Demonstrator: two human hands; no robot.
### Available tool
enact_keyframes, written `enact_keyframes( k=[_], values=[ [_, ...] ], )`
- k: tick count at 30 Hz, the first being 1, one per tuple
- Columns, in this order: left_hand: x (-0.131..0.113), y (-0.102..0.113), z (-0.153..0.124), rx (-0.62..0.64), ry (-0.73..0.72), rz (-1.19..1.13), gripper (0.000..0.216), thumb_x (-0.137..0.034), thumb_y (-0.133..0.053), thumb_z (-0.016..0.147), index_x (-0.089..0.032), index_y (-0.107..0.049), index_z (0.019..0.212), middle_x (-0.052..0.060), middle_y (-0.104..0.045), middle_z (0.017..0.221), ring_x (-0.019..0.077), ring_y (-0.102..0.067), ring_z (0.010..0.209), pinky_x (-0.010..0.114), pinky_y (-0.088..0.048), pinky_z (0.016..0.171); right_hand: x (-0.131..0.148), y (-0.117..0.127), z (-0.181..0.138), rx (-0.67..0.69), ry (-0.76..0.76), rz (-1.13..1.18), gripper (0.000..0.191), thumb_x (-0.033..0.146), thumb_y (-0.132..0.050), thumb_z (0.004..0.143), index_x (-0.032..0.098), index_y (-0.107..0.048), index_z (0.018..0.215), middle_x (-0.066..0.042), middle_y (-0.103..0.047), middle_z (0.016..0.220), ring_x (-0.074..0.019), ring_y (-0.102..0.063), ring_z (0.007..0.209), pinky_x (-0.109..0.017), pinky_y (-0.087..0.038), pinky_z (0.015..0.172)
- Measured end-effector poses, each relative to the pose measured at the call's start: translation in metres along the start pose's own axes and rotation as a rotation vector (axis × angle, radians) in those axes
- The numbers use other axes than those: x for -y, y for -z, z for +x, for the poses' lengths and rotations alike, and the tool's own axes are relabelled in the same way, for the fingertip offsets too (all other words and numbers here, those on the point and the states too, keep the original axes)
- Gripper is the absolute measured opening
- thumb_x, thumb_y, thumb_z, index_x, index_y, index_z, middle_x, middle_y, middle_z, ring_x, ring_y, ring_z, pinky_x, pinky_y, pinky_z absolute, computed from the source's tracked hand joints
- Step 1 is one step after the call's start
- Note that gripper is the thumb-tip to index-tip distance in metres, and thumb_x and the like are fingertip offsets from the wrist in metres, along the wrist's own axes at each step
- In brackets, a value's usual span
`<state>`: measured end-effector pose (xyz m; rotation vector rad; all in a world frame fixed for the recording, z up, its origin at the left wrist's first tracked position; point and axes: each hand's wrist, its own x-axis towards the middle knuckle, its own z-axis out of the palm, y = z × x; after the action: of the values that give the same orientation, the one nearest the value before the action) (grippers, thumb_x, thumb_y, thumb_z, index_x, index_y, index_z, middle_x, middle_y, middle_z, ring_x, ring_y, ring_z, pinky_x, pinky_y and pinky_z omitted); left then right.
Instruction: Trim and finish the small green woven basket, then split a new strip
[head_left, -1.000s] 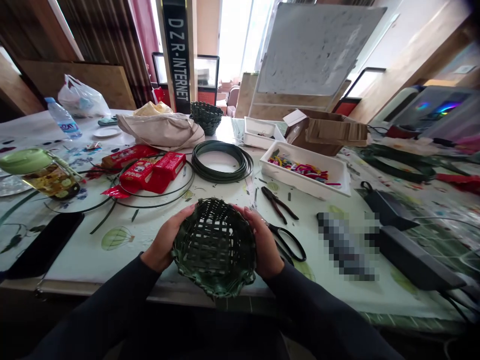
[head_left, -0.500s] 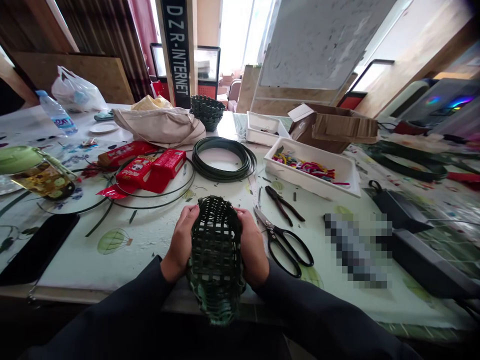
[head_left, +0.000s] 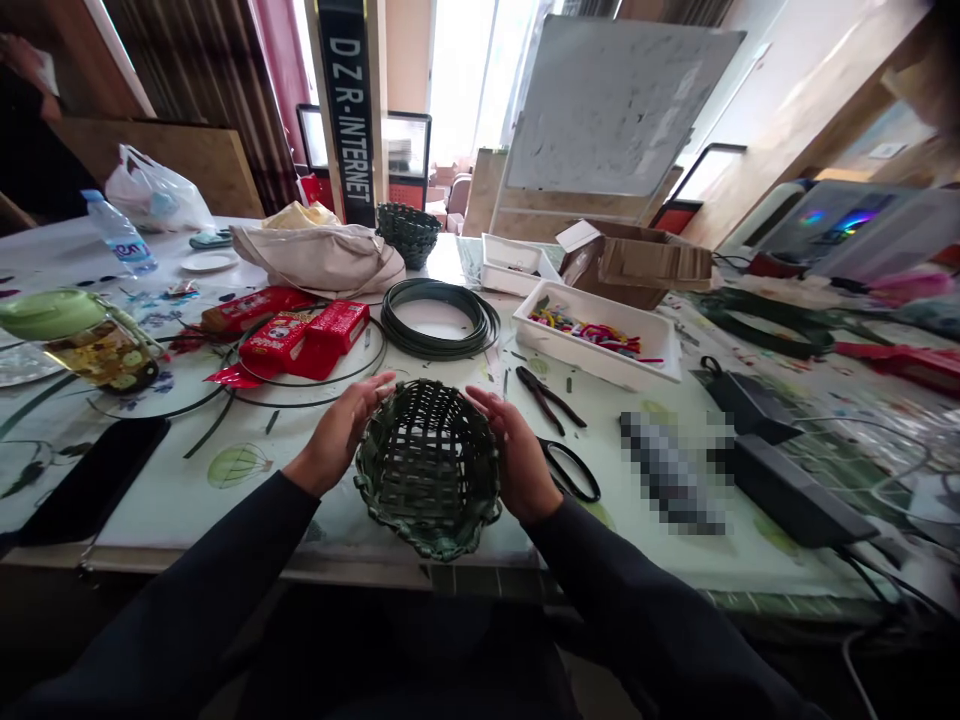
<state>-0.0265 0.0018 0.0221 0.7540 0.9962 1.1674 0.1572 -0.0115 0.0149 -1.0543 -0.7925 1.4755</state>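
You are seated at a long table (head_left: 225,500) under a printed cloth, in a room with wood panelling, a bright window and a whiteboard (head_left: 615,100) propped at the far side.

Containers: beyond your right hand (head_left: 517,460), a white tray (head_left: 660,345) holds coloured bits. Behind the tray are a smaller tray (head_left: 517,268) and an open carton (head_left: 637,265), contents not readable. Far ahead of the grip stands a second woven basket (head_left: 409,232) beside a cloth bag (head_left: 319,258). Well left of your left hand (head_left: 337,440), a lidded jar (head_left: 82,340) lies tilted; a water bottle (head_left: 120,235) stands beyond it.

The green woven basket (head_left: 427,468) sits between your hands at the near table edge, mouth tipped toward you and bottom turned away and up. It reads about round, with no clear long axis.

Grip: both hands are spread open, palms cupping the basket's sides, fingers loose along the far rim. Neither closes around it.

Just past your right hand lie scissors (head_left: 574,470) and pliers (head_left: 544,395). Ahead of the grip lies a coil of green strip (head_left: 439,320), with red packets (head_left: 307,335) to its left.
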Motion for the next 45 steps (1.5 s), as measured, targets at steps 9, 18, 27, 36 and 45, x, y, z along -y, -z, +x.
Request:
enact_keyframes(
  k=[9,18,27,36,45],
  values=[
    [0.017,-0.025,0.015,-0.047,-0.299,0.432,0.029,-0.042,-0.056,0.083,-0.022,-0.063,0.104,0.004,-0.064,0.102,0.0219,-0.056,0.1,0.032,-0.038,0.093,-0.005,-0.009,0.005,-0.006,0.261,-0.492,0.04,0.035,-0.054,0.082,0.02,-0.055,0.119,-0.008,-0.058,0.126,-0.0231,-0.05,0.119,-0.039,-0.033,0.105],
    [0.034,-0.032,0.03,-0.241,-0.404,0.507,0.03,-0.031,-0.056,0.083,-0.02,-0.057,0.111,0.01,-0.057,0.118,0.0235,-0.05,0.114,0.037,-0.032,0.102,-0.017,-0.025,0.016,0.002,0.283,-0.607,0.058,0.032,-0.05,0.082,0.015,-0.04,0.136,-0.014,-0.041,0.143,-0.0274,-0.031,0.135,-0.045,-0.021,0.113],
    [0.028,-0.013,-0.037,-0.314,-0.17,-0.157,0.042,-0.021,-0.063,0.077,-0.025,-0.052,0.118,0.004,-0.059,0.12,0.0192,-0.056,0.109,0.032,-0.045,0.091,-0.001,0.03,0.024,-0.038,-0.025,0.012,0.041,0.053,-0.052,0.083,0.024,-0.06,0.112,-0.006,-0.065,0.119,-0.0239,-0.051,0.122,-0.039,-0.041,0.098],
    [0.015,0.007,-0.05,-0.425,-0.263,-0.051,0.027,-0.034,-0.063,0.079,-0.025,-0.061,0.105,0.001,-0.056,0.125,0.0185,-0.042,0.128,0.028,-0.033,0.105,-0.004,0.029,0.005,0.041,0.017,-0.026,0.04,0.052,-0.053,0.084,0.028,-0.064,0.114,0.0,-0.064,0.123,-0.0232,-0.051,0.122,-0.038,-0.038,0.1],
    [0.013,-0.003,-0.035,-0.207,-0.19,-0.042,0.042,-0.041,-0.057,0.082,-0.023,-0.061,0.12,0.003,-0.056,0.133,0.0225,-0.044,0.129,0.029,-0.035,0.105,0.013,0.02,0.037,0.139,-0.113,-0.065,0.036,0.048,-0.056,0.082,0.021,-0.07,0.101,-0.002,-0.072,0.097,-0.0184,-0.063,0.079,-0.03,-0.046,0.071]
  ],
)
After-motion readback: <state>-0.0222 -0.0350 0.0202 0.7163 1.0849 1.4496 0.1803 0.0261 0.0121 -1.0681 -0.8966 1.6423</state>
